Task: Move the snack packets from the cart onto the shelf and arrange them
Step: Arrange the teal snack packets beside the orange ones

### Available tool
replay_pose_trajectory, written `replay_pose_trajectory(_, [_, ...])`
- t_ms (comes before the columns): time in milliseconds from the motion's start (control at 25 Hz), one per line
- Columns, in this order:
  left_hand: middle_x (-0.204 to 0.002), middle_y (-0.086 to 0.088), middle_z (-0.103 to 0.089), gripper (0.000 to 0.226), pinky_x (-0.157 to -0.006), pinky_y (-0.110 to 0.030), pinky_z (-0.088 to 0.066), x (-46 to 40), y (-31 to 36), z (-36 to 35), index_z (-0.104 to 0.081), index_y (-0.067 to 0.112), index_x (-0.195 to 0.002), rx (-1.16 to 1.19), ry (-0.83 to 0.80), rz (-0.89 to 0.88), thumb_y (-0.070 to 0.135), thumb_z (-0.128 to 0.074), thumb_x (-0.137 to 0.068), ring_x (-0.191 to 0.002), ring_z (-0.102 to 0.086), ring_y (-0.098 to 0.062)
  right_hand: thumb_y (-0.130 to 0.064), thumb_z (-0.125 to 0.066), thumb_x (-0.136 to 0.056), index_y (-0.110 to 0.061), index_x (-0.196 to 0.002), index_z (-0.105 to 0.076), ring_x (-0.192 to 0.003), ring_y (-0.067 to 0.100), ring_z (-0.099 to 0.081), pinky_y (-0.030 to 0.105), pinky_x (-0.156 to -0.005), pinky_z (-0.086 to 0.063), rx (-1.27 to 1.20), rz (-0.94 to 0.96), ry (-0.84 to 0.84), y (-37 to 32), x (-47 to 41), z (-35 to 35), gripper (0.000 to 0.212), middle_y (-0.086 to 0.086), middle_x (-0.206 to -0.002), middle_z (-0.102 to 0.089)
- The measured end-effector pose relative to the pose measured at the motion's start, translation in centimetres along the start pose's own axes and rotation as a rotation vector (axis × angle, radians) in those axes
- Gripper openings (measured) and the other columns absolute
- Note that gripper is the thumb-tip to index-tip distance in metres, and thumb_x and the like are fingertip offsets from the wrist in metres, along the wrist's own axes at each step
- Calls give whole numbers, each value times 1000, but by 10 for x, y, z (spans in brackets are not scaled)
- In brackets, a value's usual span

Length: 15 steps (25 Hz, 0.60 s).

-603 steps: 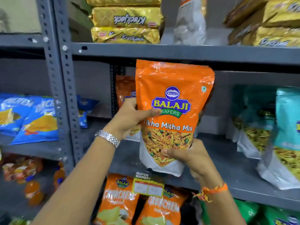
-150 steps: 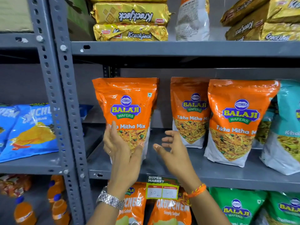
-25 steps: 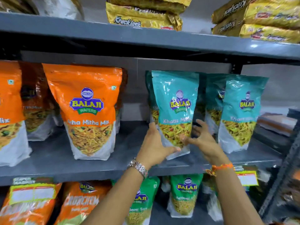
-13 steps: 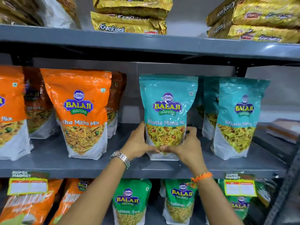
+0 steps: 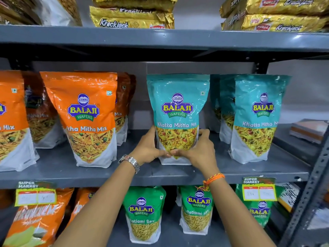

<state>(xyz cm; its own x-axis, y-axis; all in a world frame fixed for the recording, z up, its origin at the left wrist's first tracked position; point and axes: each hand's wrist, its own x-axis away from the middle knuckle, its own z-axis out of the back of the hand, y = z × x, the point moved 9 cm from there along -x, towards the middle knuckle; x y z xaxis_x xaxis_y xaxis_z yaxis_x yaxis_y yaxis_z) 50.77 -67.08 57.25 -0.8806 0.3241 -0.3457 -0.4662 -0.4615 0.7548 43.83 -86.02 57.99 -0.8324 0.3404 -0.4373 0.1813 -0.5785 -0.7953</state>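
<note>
A teal Khatta Mitha Mix packet (image 5: pixel 178 107) stands upright on the grey middle shelf (image 5: pixel 58 166). My left hand (image 5: pixel 148 148) grips its lower left side and my right hand (image 5: pixel 199 150) its lower right, thumbs meeting at the front. Another teal packet (image 5: pixel 258 118) stands to its right with more teal ones behind. To the left stands an orange Tikha Mitha Mix packet (image 5: pixel 87 118), with further orange packets (image 5: pixel 10 125) beside and behind it. The cart is out of view.
Gold Krackjack packs (image 5: pixel 131 18) lie stacked on the top shelf. Green Ratlami Sev packets (image 5: pixel 144 214) and orange crunch packets (image 5: pixel 35 216) fill the lower shelf. Price tags (image 5: pixel 259 189) hang on the shelf edge. A perforated grey upright (image 5: pixel 309 193) stands at right.
A second ago my hands were closing around the teal packet; both now hold its base. The packet stands straighter and more face-on on the shelf.
</note>
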Motion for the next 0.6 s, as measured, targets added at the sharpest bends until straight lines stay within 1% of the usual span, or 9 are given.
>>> replay_pose_trajectory(80, [-137,6,-59,113,-110,-46,-47,5,3,-1,-36,27,-141,-24,6,26,25,-98,-46,-127,-57,-16,-42,-100,-42,-16,-115,-39,-96,20,-65,27,-68,-49,0,13,-40,1,0,-1,98,-1,-102,-62])
replay_pose_trajectory(120, [-137,4,-57,116,-109,-45,-48,12,1,2,-33,25,-142,-21,43,59,25,-99,-47,-127,-56,-18,-42,-100,-44,-13,-122,-39,-106,23,-66,27,-73,-51,-14,17,-60,2,3,0,103,3,-111,-65])
replay_pose_trajectory(200, [-135,-1,-54,124,-102,-43,-52,34,5,15,-31,27,-142,22,250,100,33,-99,-38,-121,-58,-20,-50,-95,-48,-12,-139,-38,-122,22,-60,30,-92,-52,-91,34,-10,9,14,24,114,5,-132,-59])
replay_pose_trajectory(240, [-127,-2,-56,119,-96,-40,-56,50,14,23,-36,27,-138,47,377,58,33,-98,-38,-113,-61,-19,-54,-90,-54,-14,-141,-40,-122,20,-58,34,-98,-52,-136,44,83,13,20,47,108,4,-134,-57])
replay_pose_trajectory(320, [-107,0,-59,91,-84,-29,-58,78,52,15,-47,28,-122,79,510,-126,22,-98,-47,-96,-64,-15,-48,-84,-70,-17,-131,-50,-112,20,-62,42,-97,-54,-205,49,335,31,30,107,77,1,-125,-61])
replay_pose_trajectory(360, [-101,2,-60,83,-82,-25,-57,81,72,-1,-49,29,-117,91,483,-195,18,-96,-50,-92,-65,-13,-43,-84,-74,-17,-126,-52,-109,23,-63,44,-96,-53,-184,36,452,44,32,136,66,3,-121,-62])
replay_pose_trajectory(440, [-107,5,-60,82,-87,-22,-55,68,104,-45,-47,30,-122,109,299,-236,23,-94,-55,-98,-64,-10,-37,-88,-71,-13,-127,-49,-115,29,-60,45,-99,-50,-120,-18,571,75,21,178,73,9,-125,-60])
replay_pose_trajectory(520, [-127,3,-55,100,-101,-28,-52,37,122,-105,-36,23,-140,109,-1,-189,32,-94,-59,-117,-59,-10,-37,-93,-64,-10,-138,-39,-130,30,-49,42,-107,-43,-89,-68,542,96,-1,202,95,12,-140,-49])
replay_pose_trajectory(600, [-135,0,-49,115,-103,-37,-50,6,135,-150,-22,16,-150,86,-199,-114,37,-93,-63,-126,-53,-18,-23,-92,-68,-8,-150,-25,-141,29,-38,34,-106,-38,-207,-138,402,122,-28,208,107,12,-152,-35])
